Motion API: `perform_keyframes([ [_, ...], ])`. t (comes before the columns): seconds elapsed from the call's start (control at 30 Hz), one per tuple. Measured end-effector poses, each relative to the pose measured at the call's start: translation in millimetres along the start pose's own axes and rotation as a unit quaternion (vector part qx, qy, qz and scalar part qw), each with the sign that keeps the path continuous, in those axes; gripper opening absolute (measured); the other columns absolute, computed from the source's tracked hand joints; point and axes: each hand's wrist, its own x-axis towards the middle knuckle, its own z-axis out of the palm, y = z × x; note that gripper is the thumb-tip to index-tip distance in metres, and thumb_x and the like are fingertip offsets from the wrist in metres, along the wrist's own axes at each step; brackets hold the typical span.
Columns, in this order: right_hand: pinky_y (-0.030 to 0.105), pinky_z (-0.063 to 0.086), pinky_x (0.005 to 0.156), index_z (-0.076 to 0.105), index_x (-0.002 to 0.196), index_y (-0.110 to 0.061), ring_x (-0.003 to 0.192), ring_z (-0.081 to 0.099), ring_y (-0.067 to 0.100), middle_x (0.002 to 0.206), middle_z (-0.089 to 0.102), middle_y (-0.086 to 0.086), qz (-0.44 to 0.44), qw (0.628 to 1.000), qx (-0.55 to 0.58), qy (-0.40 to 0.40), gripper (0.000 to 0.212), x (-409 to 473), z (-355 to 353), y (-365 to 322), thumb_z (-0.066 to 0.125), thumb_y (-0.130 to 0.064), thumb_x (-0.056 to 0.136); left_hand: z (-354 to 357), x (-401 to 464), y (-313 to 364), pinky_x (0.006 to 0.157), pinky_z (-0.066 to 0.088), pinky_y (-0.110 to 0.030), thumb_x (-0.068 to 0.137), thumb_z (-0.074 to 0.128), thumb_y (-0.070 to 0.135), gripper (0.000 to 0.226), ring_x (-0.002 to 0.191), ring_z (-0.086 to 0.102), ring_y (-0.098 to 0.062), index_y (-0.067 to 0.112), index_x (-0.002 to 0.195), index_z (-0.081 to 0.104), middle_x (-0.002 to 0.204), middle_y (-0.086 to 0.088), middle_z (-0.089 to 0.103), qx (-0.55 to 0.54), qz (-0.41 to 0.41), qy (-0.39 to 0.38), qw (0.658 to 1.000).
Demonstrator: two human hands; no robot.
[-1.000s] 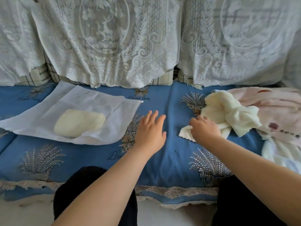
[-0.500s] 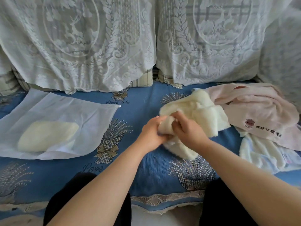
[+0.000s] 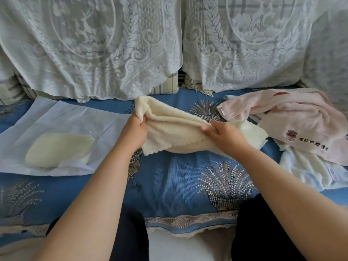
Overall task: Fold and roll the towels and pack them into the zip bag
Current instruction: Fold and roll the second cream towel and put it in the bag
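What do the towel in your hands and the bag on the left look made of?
Cream towel: looks like soft fleecy terry, matte, with a fuzzy nap and scalloped edge. Zip bag: seems thin frosted plastic or nonwoven; the rolled towel inside shows through hazily.

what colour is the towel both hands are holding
Cream towel, plain and fluffy; the head view shows it.

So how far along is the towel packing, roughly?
Early on, it seems. Done: one rolled cream towel already lies inside the translucent zip bag. In hand: the left hand and right hand both grip a second cream towel, stretched between them over the blue sofa cover, not yet folded. Left: a pink towel and a white towel beneath it lie crumpled at right.
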Motion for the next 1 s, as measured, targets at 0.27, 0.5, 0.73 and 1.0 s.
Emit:
perform_keyframes([
  [0.27,0.019,0.039,0.065,0.060,0.099,-0.015,0.077,0.052,0.014,0.086,0.056,-0.004,-0.008,0.960,-0.012,-0.279,0.013,-21.0,1.8,18.8,0.060,-0.025,0.090,-11.4,-5.2,-3.0,0.082,0.037,-0.033,0.103,0.027,0.032,0.045,0.108,0.053,-0.028,0.016,0.145,0.030,0.129,-0.016,0.054,0.027,-0.005,0.061,0.998],
  [0.5,0.033,0.048,0.088,0.055,0.108,-0.015,0.103,0.059,0.022,0.110,0.060,0.001,0.075,0.956,-0.050,-0.277,0.025,-18.4,2.3,56.7,0.061,-0.029,0.088,-15.4,-2.5,-7.7,0.074,0.034,-0.033,0.102,0.035,0.033,0.045,0.104,0.054,-0.038,-0.004,0.116,0.055,0.110,-0.022,0.056,0.046,0.013,0.117,0.992],
  [0.73,0.043,0.045,0.095,0.047,0.127,-0.016,0.120,0.045,0.029,0.127,0.046,0.008,0.063,0.934,-0.276,-0.219,0.048,-24.8,27.3,58.9,0.060,-0.039,0.086,-10.2,-8.7,-2.0,0.050,0.030,-0.026,0.095,0.050,0.029,0.031,0.058,0.040,-0.013,0.007,0.073,0.051,0.064,0.000,0.042,-0.097,-0.015,0.162,0.982],
  [1.0,0.031,0.044,0.073,0.053,0.102,-0.005,0.092,0.052,0.028,0.103,0.056,0.014,0.161,0.943,-0.194,-0.217,0.021,-10.0,-15.6,90.0,0.036,-0.015,0.098,-18.8,-5.2,-16.0,0.059,0.036,-0.029,0.086,0.056,0.026,0.023,0.066,0.047,-0.021,0.007,0.075,0.055,0.069,-0.004,0.049,-0.124,-0.075,0.127,0.981],
])
